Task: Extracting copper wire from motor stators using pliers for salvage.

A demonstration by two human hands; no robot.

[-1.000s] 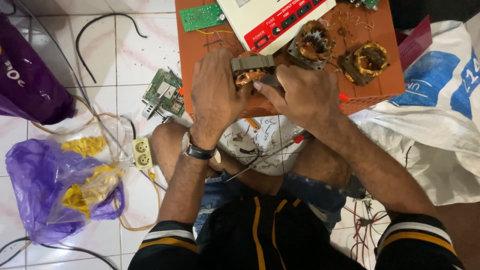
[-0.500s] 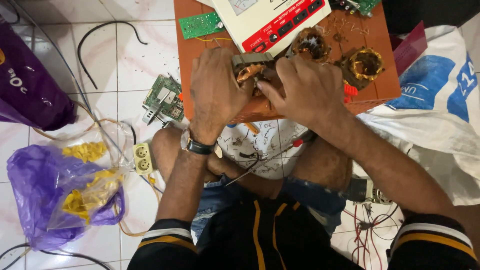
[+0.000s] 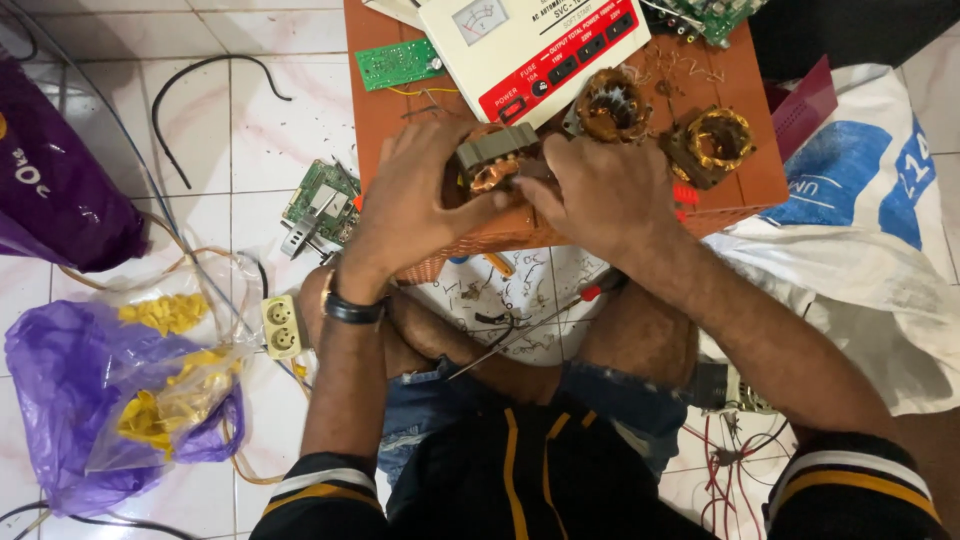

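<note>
Both hands met over a small motor stator (image 3: pixel 497 158) — a grey laminated core with copper windings — that sat at the near edge of an orange board (image 3: pixel 375 110). The left hand (image 3: pixel 408 205) wrapped the stator's left side, fingers curled around the core and thumb pressed toward the copper coil. The right hand (image 3: pixel 600 190) covered its right side, fingers closed against the core from above. A black watch (image 3: pixel 350 308) sat on the left wrist.

On the board beyond the hands lay a white and red meter unit (image 3: pixel 530 50), a small green circuit board (image 3: pixel 398 63) and two further copper-wound stators (image 3: pixel 612 105) (image 3: pixel 715 140) — both clear of the hands. On the tiled floor (image 3: pixel 250 130) to the left lay a larger circuit board (image 3: pixel 320 200), a cream twin socket (image 3: pixel 281 327) and a purple bag (image 3: pixel 70 400) with a clear bag of yellow pieces (image 3: pixel 175 400). A red-handled screwdriver (image 3: pixel 560 310) rested across the person's crossed legs.
</note>
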